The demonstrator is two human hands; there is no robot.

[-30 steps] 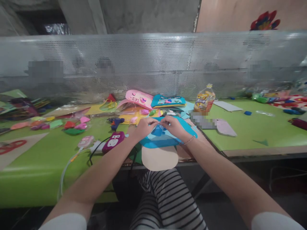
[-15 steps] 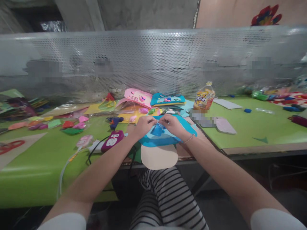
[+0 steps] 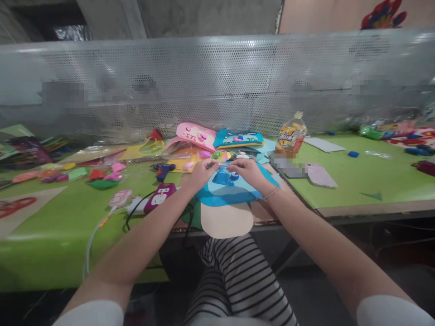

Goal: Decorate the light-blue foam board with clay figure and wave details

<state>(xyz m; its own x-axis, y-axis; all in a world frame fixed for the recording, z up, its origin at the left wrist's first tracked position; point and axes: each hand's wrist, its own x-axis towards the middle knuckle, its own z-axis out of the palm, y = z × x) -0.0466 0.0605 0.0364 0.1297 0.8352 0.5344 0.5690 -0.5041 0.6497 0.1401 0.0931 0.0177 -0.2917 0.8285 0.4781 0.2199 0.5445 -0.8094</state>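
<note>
My left hand point(image 3: 200, 174) and my right hand point(image 3: 247, 171) meet over a blue felt piece point(image 3: 224, 192) lying at the table's front edge. Both hands have their fingers pinched together on a small darker blue felt shape point(image 3: 222, 177) resting on top of the blue piece. A beige felt piece point(image 3: 227, 220) sticks out from under the blue one and hangs over the edge. A thin bracelet circles my right wrist.
The green table point(image 3: 50, 244) carries scattered felt scraps point(image 3: 102, 179), a glue gun point(image 3: 163, 170), a maroon case point(image 3: 159, 198), a white cable point(image 3: 91, 235), finished pink point(image 3: 197, 135) and blue point(image 3: 238, 138) felt cases and a drink bottle point(image 3: 290, 136). A perforated metal screen point(image 3: 217, 86) closes the back.
Both hands have shifted slightly away from me along with the small blue shape, still pinched on it. The view has tilted a little.
</note>
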